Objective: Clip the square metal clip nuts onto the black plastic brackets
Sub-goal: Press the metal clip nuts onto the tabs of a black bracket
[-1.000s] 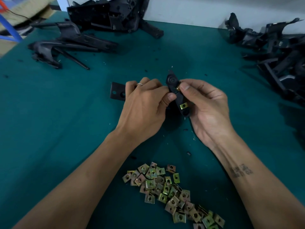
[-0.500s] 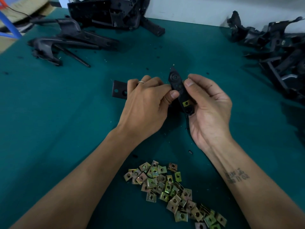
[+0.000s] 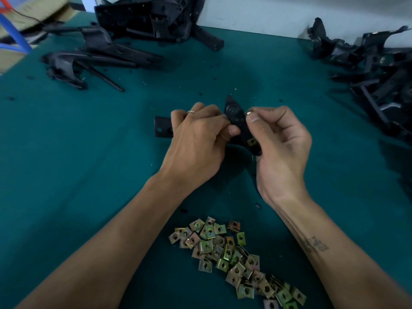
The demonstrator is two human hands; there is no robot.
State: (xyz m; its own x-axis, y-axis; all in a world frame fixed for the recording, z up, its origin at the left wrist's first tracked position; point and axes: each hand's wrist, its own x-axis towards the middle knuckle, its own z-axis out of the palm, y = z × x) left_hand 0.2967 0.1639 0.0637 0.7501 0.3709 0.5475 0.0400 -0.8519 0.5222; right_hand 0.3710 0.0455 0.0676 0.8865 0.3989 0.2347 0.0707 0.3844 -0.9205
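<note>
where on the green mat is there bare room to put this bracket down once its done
Bare mat lies left of the left hand, below the black parts at far left. Another bare strip runs between the right hand and the right-side bracket pile. Crowded: the clip nut heap between the forearms.

Teal-covered table (image 3: pixel 66 163): clip nut pile (image 3: pixel 234 255) near centre, black bracket heaps far left (image 3: pixel 93 61), far centre (image 3: pixel 156 18), far right (image 3: pixel 379 70).
</note>
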